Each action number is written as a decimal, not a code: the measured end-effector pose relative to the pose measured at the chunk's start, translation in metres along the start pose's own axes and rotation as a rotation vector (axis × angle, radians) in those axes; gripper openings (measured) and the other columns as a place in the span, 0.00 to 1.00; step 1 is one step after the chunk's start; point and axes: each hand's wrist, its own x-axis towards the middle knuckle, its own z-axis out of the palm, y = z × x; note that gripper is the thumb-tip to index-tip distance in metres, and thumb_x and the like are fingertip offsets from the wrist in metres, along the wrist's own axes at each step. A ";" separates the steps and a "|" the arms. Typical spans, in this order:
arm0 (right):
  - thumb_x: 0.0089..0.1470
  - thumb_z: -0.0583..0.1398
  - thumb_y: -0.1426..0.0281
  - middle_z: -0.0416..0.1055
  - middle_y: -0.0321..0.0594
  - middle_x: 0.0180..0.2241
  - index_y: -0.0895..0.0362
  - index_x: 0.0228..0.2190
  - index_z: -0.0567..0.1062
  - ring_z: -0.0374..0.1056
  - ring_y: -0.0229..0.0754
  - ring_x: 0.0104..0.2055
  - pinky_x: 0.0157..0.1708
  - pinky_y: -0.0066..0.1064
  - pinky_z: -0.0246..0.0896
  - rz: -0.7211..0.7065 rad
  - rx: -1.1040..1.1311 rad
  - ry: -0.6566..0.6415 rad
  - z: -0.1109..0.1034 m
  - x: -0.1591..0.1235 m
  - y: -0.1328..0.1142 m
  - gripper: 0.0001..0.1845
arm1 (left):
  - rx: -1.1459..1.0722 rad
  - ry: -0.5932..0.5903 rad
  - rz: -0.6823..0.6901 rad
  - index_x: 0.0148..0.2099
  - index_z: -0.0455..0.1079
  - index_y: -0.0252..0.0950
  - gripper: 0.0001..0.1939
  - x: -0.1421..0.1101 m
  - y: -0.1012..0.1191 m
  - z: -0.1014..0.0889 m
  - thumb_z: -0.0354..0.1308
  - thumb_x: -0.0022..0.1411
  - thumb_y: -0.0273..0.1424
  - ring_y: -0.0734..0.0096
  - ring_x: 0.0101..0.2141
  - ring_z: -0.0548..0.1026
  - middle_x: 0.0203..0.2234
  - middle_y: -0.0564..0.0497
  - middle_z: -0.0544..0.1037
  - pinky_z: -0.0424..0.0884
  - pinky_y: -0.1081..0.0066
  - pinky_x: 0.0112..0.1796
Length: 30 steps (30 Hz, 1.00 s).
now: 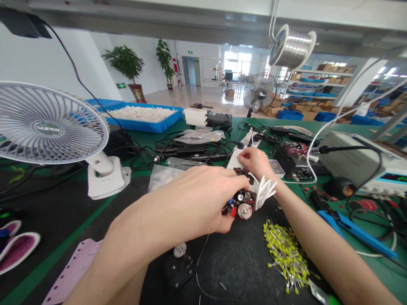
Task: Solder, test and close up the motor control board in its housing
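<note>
My left hand [203, 199] is closed around a small red circuit board [240, 204] with a round silver part and bundled white wires [263, 190], held just above the black mat [235, 262]. My right hand [254, 161] reaches further back, fingers pinched on something I cannot make out near a white strip [237, 159] on the green bench. A pile of yellow LEDs [286, 254] lies on the mat to the right of the board.
A white desk fan [47, 127] stands at the left. A blue tray of white parts [143, 116] sits at the back, with tangled black cables [178, 148] before it. Right: soldering iron stand [295, 156], grey power supply [359, 161], blue tool [356, 231]. A solder spool [292, 46] hangs overhead.
</note>
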 end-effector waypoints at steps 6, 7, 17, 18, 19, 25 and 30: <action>0.71 0.63 0.60 0.75 0.43 0.45 0.60 0.46 0.78 0.74 0.44 0.46 0.50 0.41 0.74 0.026 -0.001 -0.017 0.002 0.002 0.001 0.14 | -0.186 -0.033 -0.063 0.38 0.76 0.42 0.06 0.004 -0.003 -0.001 0.65 0.55 0.31 0.66 0.28 0.74 0.29 0.55 0.79 0.61 0.65 0.30; 0.71 0.63 0.60 0.75 0.43 0.45 0.60 0.46 0.78 0.74 0.44 0.46 0.50 0.41 0.74 0.029 -0.003 -0.017 0.002 0.002 0.001 0.14 | -0.234 -0.055 -0.075 0.38 0.77 0.41 0.06 0.006 -0.007 0.000 0.64 0.57 0.33 0.67 0.27 0.73 0.28 0.55 0.79 0.60 0.66 0.29; 0.71 0.63 0.60 0.76 0.42 0.44 0.60 0.45 0.78 0.74 0.43 0.45 0.50 0.42 0.74 0.047 0.005 -0.026 0.001 0.003 0.002 0.14 | -0.630 -0.121 -0.231 0.44 0.78 0.37 0.17 0.015 -0.051 0.016 0.56 0.70 0.45 0.68 0.29 0.68 0.29 0.55 0.73 0.58 0.69 0.29; 0.71 0.63 0.60 0.76 0.42 0.44 0.60 0.45 0.78 0.74 0.43 0.45 0.50 0.42 0.74 0.048 0.006 -0.026 0.001 0.003 0.001 0.14 | -0.656 -0.120 -0.229 0.44 0.78 0.37 0.18 0.015 -0.052 0.016 0.56 0.70 0.45 0.68 0.29 0.67 0.28 0.55 0.72 0.58 0.69 0.29; 0.71 0.63 0.60 0.76 0.42 0.44 0.60 0.45 0.78 0.75 0.43 0.45 0.50 0.42 0.74 0.049 0.007 -0.026 0.000 0.003 0.001 0.14 | -0.682 -0.120 -0.226 0.43 0.77 0.37 0.19 0.015 -0.053 0.016 0.56 0.71 0.46 0.68 0.30 0.67 0.29 0.55 0.72 0.58 0.69 0.30; 0.71 0.63 0.61 0.76 0.42 0.44 0.60 0.45 0.78 0.74 0.43 0.45 0.49 0.41 0.74 0.044 0.005 -0.025 -0.002 0.000 -0.002 0.14 | -0.796 -0.120 -0.197 0.45 0.77 0.36 0.18 0.014 -0.053 0.015 0.56 0.71 0.46 0.68 0.32 0.68 0.30 0.54 0.73 0.60 0.69 0.33; 0.71 0.63 0.61 0.76 0.42 0.43 0.60 0.45 0.78 0.74 0.43 0.44 0.49 0.41 0.74 0.045 0.000 -0.024 -0.003 0.000 -0.003 0.14 | -0.798 -0.122 -0.205 0.45 0.77 0.36 0.19 0.014 -0.053 0.016 0.57 0.70 0.47 0.68 0.31 0.67 0.29 0.55 0.73 0.59 0.69 0.31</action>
